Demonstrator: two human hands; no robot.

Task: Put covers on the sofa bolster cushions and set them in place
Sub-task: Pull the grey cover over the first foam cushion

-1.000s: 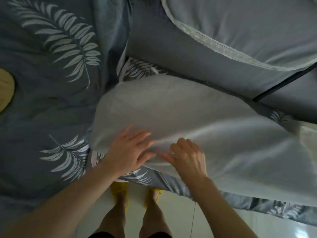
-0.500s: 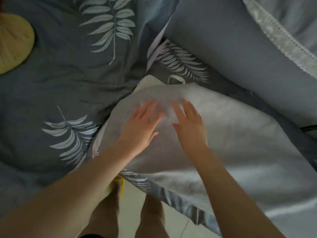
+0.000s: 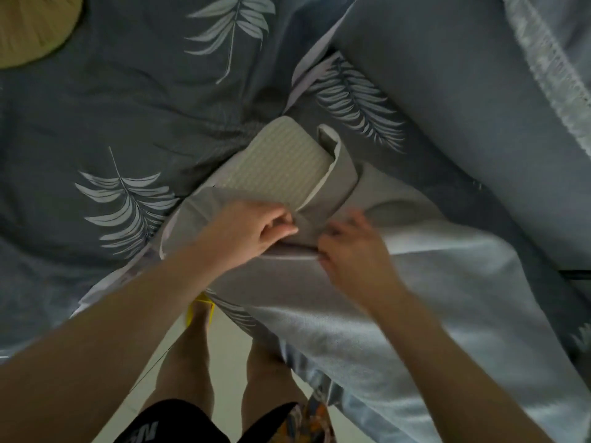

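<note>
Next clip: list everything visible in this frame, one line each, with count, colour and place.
cushion: one, cream with a fine grid, centre, one end bare.
cover: one, grey with a white hem, bunched round the cushion's near end.
leaf-print bedding: one, dark grey with pale leaves, left and centre.
plain grey bedding: one, upper right.
round yellow object: one, top left corner.
floor: pale, bottom centre.
yellow slipper: one in view, by the feet.
left hand: gripping the cover's edge.
right hand: pinching the hem.
</note>
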